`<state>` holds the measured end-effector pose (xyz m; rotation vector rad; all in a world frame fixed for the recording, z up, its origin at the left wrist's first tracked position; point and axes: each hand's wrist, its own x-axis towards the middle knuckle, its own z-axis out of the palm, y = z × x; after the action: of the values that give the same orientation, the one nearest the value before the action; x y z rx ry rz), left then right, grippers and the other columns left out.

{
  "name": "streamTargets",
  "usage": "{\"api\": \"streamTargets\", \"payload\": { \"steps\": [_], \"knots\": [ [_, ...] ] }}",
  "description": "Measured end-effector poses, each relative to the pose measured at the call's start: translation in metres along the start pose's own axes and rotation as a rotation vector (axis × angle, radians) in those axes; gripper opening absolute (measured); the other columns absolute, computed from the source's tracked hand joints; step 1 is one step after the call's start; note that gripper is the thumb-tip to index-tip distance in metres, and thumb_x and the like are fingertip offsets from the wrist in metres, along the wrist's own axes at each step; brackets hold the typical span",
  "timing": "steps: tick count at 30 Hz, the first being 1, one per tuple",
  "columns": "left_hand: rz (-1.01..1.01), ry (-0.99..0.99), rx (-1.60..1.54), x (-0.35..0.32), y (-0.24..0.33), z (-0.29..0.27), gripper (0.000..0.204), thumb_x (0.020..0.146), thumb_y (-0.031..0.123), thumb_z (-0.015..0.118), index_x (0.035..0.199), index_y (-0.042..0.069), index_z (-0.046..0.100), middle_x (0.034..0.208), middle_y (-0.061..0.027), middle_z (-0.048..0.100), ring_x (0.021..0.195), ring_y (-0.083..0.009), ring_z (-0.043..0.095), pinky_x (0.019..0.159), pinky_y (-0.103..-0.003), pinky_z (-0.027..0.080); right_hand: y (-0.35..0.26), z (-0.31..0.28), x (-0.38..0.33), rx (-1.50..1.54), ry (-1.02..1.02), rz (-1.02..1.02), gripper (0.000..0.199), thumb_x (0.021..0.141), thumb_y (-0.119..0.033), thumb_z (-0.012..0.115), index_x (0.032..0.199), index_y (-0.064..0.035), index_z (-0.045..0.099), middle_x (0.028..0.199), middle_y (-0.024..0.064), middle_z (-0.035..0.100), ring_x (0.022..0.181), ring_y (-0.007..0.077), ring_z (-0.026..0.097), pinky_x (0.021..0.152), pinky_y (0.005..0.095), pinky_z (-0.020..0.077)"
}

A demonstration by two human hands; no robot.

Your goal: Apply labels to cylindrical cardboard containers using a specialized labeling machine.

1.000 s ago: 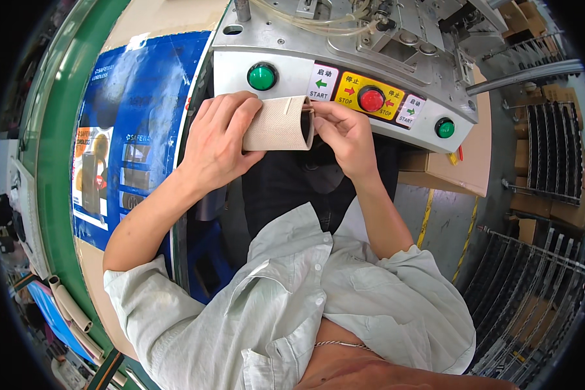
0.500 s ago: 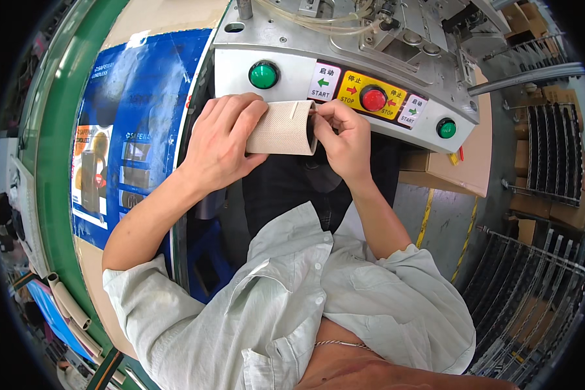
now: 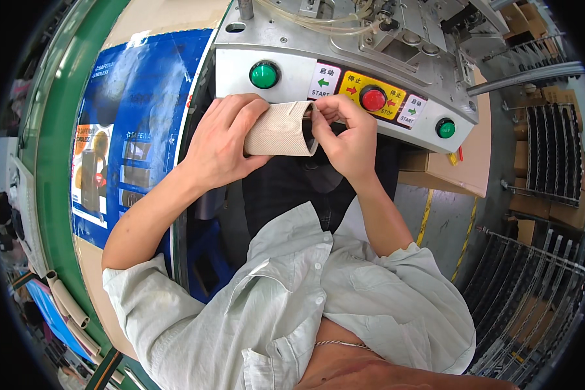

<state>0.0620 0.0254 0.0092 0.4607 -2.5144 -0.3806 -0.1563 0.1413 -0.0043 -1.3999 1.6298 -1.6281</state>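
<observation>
A beige, fabric-textured hollow sleeve point(image 3: 277, 132) lies sideways in front of the machine's control panel, its dark open end toward the right. My left hand point(image 3: 226, 138) is wrapped round its left end, fingers over the top and thumb underneath. At the open end, my right hand point(image 3: 346, 133) is closed in a pinch, thumb and index finger at the rim. Whatever those fingertips hold inside the opening is too small and hidden to make out. A short pale raised strip shows on the sleeve's upper side.
The metal machine point(image 3: 292, 40) ahead carries a green button point(image 3: 264, 75) at left, a red button point(image 3: 373, 99) and another green button point(image 3: 445, 128) at right. A blue printed sheet point(image 3: 143, 117) covers the left table. Cardboard point(image 3: 458, 156) and racks point(image 3: 556, 153) stand right.
The sleeve has tilted slightly, its open end turning a little more into sight. My right hand has shifted slightly right at the rim; my left hand keeps its hold.
</observation>
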Motion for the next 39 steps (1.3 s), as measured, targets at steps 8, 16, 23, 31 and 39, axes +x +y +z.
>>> {"api": "streamTargets", "payload": {
  "steps": [8, 16, 23, 31, 39],
  "knots": [
    [0.075, 0.014, 0.017, 0.005, 0.002, -0.002, 0.081, 0.059, 0.009, 0.096, 0.132, 0.005, 0.06, 0.128, -0.0119, 0.064, 0.111, -0.0311, 0.063, 0.101, -0.041, 0.052, -0.002, 0.001, 0.0, -0.113, 0.02, -0.078, 0.009, 0.095, -0.002, 0.072, 0.104, -0.0008, 0.073, 0.088, 0.0067, 0.076, 0.071, 0.0166, 0.065, 0.068, 0.0262, 0.052],
    [-0.339, 0.119, -0.793, 0.006, -0.007, -0.013, 0.061, 0.089, 0.028, 0.079, 0.138, 0.002, 0.056, 0.131, -0.0171, 0.067, 0.114, -0.034, 0.068, 0.103, -0.047, 0.054, -0.006, 0.008, -0.002, 0.379, 0.029, 0.136, 0.021, 0.106, -0.015, 0.06, 0.104, 0.0005, 0.074, 0.09, 0.01, 0.076, 0.073, 0.0178, 0.066, 0.072, 0.0262, 0.0526],
    [-0.784, 0.315, -1.978, 0.015, -0.026, -0.028, 0.077, 0.105, 0.057, 0.048, 0.148, -0.007, 0.048, 0.135, -0.0242, 0.066, 0.123, -0.0395, 0.069, 0.107, -0.052, 0.054, -0.002, 0.038, -0.023, 0.753, -0.492, 0.559, 0.035, 0.111, -0.021, 0.051, 0.115, 0.008, 0.07, 0.094, 0.0172, 0.075, 0.076, 0.0205, 0.069, 0.077, 0.0298, 0.0553],
    [-0.693, 0.242, -2.052, 0.009, -0.029, -0.024, 0.084, 0.1, 0.061, 0.055, 0.154, -0.002, 0.041, 0.139, -0.0213, 0.062, 0.124, -0.0385, 0.067, 0.107, -0.053, 0.053, -0.012, 0.104, -0.032, 1.277, -0.584, 0.692, 0.032, 0.112, -0.022, 0.056, 0.113, 0.0066, 0.071, 0.095, 0.0164, 0.073, 0.075, 0.0201, 0.067, 0.071, 0.0301, 0.0555],
    [-0.724, 0.328, -1.885, 0.019, -0.016, -0.029, 0.077, 0.103, 0.057, 0.054, 0.148, -0.004, 0.045, 0.129, -0.0214, 0.065, 0.118, -0.0372, 0.07, 0.105, -0.051, 0.055, -0.008, 0.086, -0.009, 0.611, -0.331, 0.535, 0.015, 0.105, -0.006, 0.066, 0.101, 0.0064, 0.073, 0.085, 0.012, 0.074, 0.069, 0.0178, 0.065, 0.065, 0.028, 0.0525]
  ]
}}
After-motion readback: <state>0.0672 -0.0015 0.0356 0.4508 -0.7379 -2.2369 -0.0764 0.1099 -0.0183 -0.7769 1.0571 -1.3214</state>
